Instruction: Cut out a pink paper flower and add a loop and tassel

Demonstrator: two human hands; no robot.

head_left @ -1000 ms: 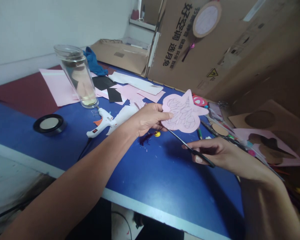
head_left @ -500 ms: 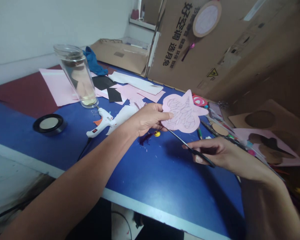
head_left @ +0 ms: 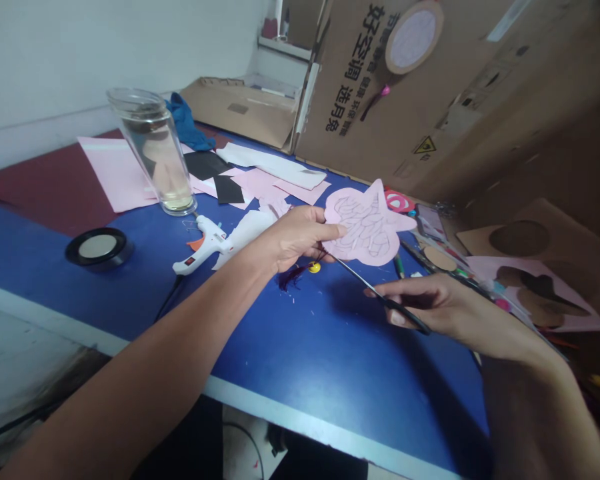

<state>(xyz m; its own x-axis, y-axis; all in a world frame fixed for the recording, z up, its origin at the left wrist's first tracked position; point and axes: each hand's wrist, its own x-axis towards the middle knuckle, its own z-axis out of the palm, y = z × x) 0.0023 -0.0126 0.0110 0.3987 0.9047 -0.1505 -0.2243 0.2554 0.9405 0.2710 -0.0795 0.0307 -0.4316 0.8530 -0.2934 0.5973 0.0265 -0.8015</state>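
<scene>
Between the thumb and fingers of my left hand [head_left: 303, 237] is a pink paper cutout [head_left: 367, 230] with a wavy outline and pen lines drawn across it. My right hand [head_left: 430, 303] is closed around the black handles of a pair of scissors [head_left: 375, 291]. The blades reach up and left to the cutout's lower left edge, close under my left fingers; their tips are partly hidden there. Just below my left hand, a dark tassel [head_left: 293, 276] with a yellow bead [head_left: 314, 267] appears against the blue table.
A white glue gun [head_left: 203, 247] lies left of my left hand, its cord running to the table's front edge. Behind it stands a glass tumbler [head_left: 163, 160]. A black round lid [head_left: 99, 248] sits further left. Paper scraps [head_left: 260, 183] and a large cardboard box [head_left: 360, 87] are at the back.
Both hands, the pink cutout and the scissors keep almost the same position. The tassel hanging on the cardboard has swung slightly.
</scene>
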